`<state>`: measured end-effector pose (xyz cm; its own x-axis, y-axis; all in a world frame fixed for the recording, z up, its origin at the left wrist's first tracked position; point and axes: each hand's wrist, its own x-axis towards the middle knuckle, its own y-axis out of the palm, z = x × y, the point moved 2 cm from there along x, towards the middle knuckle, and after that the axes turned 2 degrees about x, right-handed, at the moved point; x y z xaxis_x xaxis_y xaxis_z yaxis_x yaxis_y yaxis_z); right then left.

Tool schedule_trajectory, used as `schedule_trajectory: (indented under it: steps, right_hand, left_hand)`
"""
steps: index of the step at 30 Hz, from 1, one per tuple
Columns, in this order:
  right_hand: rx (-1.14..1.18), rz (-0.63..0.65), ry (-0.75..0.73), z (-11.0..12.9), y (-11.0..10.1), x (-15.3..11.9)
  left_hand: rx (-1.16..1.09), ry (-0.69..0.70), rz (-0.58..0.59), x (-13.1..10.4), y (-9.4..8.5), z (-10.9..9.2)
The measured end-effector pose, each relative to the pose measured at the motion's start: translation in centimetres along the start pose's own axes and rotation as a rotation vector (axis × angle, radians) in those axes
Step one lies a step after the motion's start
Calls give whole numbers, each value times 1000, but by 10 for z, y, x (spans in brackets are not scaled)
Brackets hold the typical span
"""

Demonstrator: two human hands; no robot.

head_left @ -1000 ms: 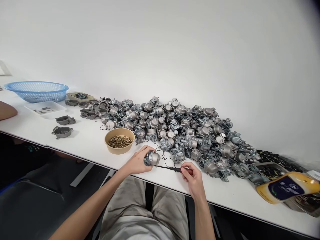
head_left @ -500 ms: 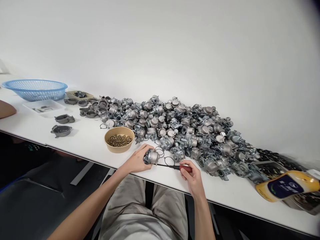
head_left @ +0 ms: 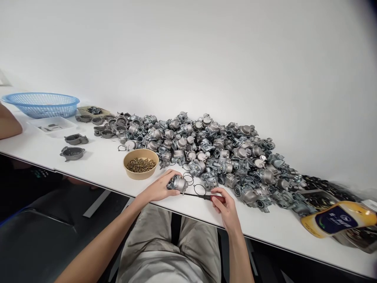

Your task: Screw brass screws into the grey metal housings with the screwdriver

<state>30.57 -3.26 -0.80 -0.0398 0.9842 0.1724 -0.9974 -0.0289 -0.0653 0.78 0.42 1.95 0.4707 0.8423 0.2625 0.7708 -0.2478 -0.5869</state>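
Observation:
My left hand (head_left: 161, 186) is closed around a grey metal carburetor (head_left: 178, 184) near the table's front edge. The fingers of my right hand (head_left: 225, 204) grip the red handle of a screwdriver (head_left: 217, 199). Its dark shaft points left, and the tip meets the lower right side of the carburetor; the exact contact is too small to make out. Just behind the shaft lies a thin black rubber ring (head_left: 200, 190), with more such rings beside it. A tan bowl (head_left: 140, 176) of small brass-coloured screws stands left of my left hand.
A long heap of carburetors (head_left: 212, 145) spreads behind my hands. Loose grey castings (head_left: 72, 153), a clear tray (head_left: 53, 125) and a blue basket (head_left: 41, 104) are on the left, near another person's arm (head_left: 8, 122). A yellow bottle (head_left: 338, 220) lies tilted at right.
The carburetor has turned slightly in my left hand, and the screwdriver has shifted a little to the left. The other person's arm at far left has moved further into view.

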Motion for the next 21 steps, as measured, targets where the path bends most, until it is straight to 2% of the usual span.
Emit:
schedule_trajectory:
  steps: [7,12,17,21]
  right_hand:
    - [-121,-106,11,2,5,2]
    - [-161,-63,-14,5,5,1]
    - [-67,-13,-65,7,1,-2]
    - [-72,-78,0,3,3,0]
  left_hand:
    - [4,16,24,-3,-2,-2]
    - [25,31,-5,-4,1,2]
    - [38,21,-38,-4,3,0]
    - [50,17,-49,-5,3,-4]
